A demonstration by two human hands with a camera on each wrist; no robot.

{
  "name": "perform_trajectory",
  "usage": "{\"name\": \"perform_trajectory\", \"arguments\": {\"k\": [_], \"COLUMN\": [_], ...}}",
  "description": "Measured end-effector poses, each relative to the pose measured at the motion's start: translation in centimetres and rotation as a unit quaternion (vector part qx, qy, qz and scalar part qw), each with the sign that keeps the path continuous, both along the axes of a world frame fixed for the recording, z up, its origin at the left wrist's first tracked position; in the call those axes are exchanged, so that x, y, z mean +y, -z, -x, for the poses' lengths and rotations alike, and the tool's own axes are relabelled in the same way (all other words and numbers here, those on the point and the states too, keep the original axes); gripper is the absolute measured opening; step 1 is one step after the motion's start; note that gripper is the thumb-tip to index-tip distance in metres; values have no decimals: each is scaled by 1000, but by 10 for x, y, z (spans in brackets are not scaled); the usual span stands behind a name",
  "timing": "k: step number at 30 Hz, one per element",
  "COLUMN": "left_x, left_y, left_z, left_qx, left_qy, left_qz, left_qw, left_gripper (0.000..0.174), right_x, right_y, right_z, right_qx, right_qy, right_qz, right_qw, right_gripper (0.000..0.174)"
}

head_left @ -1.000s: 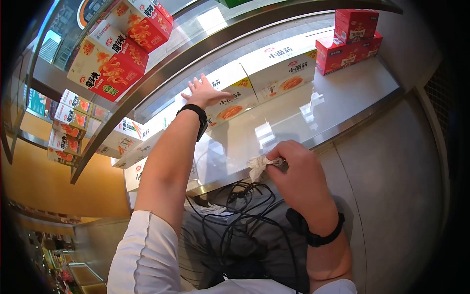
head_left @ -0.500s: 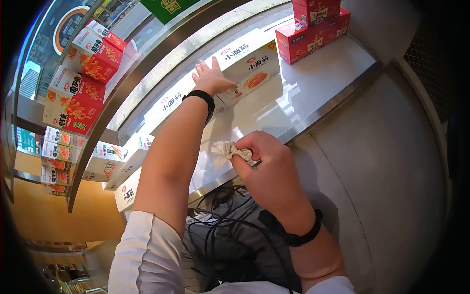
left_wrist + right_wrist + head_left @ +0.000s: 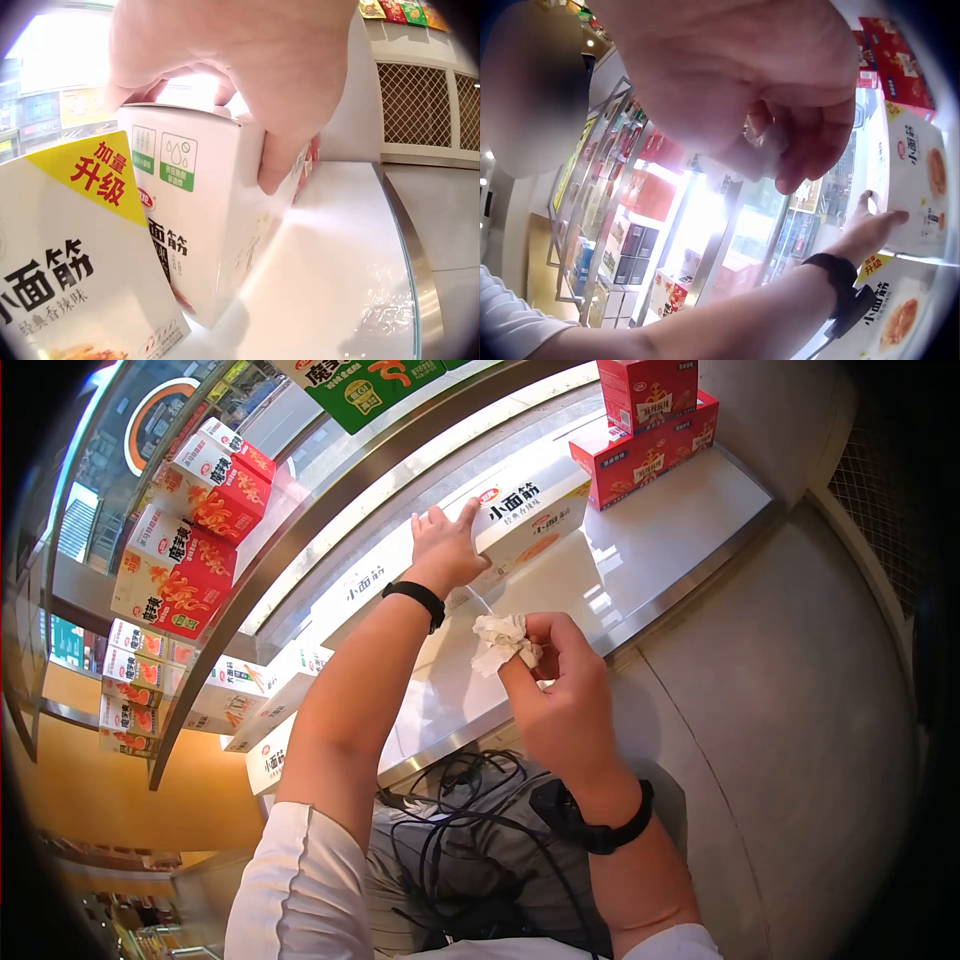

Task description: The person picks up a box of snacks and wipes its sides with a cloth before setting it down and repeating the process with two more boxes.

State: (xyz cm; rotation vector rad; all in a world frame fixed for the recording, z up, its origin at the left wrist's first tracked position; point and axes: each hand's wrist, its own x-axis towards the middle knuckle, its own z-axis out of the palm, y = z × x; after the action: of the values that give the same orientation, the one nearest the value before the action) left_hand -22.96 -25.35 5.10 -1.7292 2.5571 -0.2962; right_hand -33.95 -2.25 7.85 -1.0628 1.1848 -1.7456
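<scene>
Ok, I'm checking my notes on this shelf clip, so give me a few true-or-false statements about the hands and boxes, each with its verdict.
1. The left hand grips a white box on the shelf. True.
2. The right hand holds a crumpled white tissue. True.
3. The red boxes lie under the right hand. False: they are stacked at the far end of the shelf, apart from both hands.
4. Both wrists are bare. False: a left wristband and a right wristband, both black, are worn.
</scene>
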Motion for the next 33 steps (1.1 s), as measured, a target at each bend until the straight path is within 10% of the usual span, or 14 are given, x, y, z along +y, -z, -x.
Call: {"name": "perform_trajectory", "arguments": {"k": [13,33], "left_x": [123,228], "left_y": [16,6], "left_z": [-31,-214], "left_qx": [109,242], "left_qy": [187,-87], "left_qz": [78,-112], "left_qw": [973,960], "left_gripper": [84,86], "right_x": [-10,-3], "right_y": [10,22], "right_z": [-3,-24], "right_qx": [9,292], "right_qy": [-30,-11], "right_qz": [-20,-34], "right_qw": [999,956], "right_gripper": [28,21]}}
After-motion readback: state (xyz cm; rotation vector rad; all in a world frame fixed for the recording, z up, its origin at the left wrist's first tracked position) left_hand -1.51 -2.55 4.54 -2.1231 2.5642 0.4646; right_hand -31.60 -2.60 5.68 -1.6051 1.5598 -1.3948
